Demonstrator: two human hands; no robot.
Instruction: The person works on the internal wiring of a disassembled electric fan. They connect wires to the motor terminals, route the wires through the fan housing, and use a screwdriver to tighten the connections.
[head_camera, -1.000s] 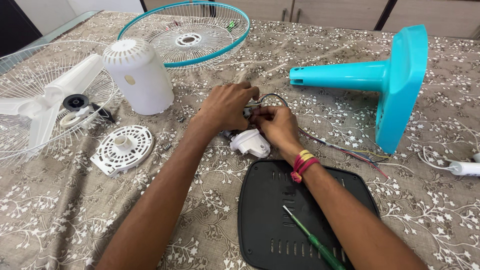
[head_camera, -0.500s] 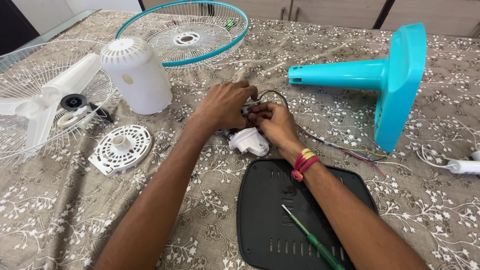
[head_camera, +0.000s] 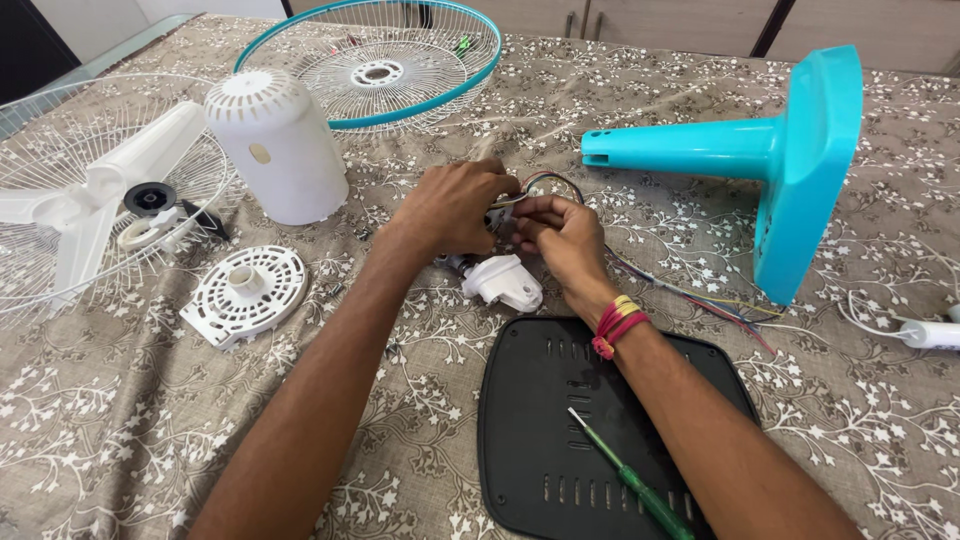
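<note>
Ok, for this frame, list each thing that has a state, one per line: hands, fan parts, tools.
left hand: closed on a small part
right hand: pinching the same part
coloured wires: loose, trailing across the table
white motor cover: off, standing upright
turquoise stand: lying on its side
black base plate: detached, flat
green screwdriver: resting on the plate, unheld

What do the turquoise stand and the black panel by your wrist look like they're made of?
The turquoise stand: apparently moulded plastic, smooth with a soft sheen and rounded edges. The black panel: probably plastic too, matte, with moulded vent slots. A green-handled screwdriver lies on it.
</note>
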